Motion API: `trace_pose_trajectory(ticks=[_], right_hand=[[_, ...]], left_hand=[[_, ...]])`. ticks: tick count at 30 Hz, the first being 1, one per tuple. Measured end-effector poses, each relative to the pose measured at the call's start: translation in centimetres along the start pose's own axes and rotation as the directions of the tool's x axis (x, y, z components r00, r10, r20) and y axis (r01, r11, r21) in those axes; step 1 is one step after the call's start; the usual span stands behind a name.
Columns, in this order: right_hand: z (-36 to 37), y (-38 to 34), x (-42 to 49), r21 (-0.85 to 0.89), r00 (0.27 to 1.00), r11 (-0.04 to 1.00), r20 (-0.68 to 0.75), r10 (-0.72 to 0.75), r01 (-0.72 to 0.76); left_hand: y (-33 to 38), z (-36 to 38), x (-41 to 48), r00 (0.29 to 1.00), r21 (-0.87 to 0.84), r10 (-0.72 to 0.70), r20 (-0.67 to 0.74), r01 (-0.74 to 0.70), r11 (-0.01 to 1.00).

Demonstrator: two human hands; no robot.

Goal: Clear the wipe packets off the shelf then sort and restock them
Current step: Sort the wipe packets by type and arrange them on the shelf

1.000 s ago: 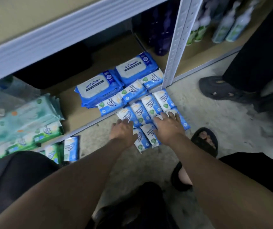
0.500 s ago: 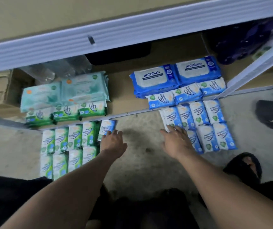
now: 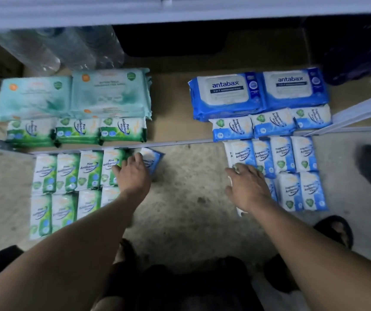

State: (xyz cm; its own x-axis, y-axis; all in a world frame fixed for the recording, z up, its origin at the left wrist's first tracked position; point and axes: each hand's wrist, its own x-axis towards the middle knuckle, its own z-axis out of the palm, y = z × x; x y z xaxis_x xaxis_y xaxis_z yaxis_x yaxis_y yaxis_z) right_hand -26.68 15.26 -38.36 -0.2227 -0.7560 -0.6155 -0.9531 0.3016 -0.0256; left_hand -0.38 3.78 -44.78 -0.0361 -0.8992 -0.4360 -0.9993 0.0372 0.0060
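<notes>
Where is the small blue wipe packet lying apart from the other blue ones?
Head view, left of centre: the small blue wipe packet lies on the floor right of the green wipe packets, partly under the left hand.

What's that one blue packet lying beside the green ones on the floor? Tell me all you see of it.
The blue packet is a small, soft-looking pouch, blue and white, its print blurred. It lies tilted on the concrete floor in front of the shelf edge, at the right end of the farther row of green packets. The left hand rests over its left part.
</notes>
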Motion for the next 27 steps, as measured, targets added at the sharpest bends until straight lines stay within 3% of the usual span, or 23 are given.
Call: trace_pose_trajectory(ticks=[10,15,22,27], right_hand=[[0.7,1.3,-0.5,0.058,0.998,0.997,-0.023,0.051,-0.049],[1.2,3.5,-1.9,0.113,0.993,0.987,-0.021,0.118,-0.115],[2.0,8.1,-4.6,0.193,0.975,0.958,-0.018,0.221,-0.213],[2.8,11.4,-6.1,0.235,0.962,0.938,-0.035,0.27,-0.255]], left_hand=[[1.6,0.7,0.4,0.992,-0.25,-0.119,0.039,0.125,0.96],[2.3,0.1,-0.5,0.983,-0.298,-0.005,0.182,0.06,0.953],[6.5,-1.4,-4.5,0.956,-0.358,0.152,0.252,-0.054,0.932],[11.3,-0.8,-8.0,0.942,-0.54,0.191,0.276,-0.013,0.842]])
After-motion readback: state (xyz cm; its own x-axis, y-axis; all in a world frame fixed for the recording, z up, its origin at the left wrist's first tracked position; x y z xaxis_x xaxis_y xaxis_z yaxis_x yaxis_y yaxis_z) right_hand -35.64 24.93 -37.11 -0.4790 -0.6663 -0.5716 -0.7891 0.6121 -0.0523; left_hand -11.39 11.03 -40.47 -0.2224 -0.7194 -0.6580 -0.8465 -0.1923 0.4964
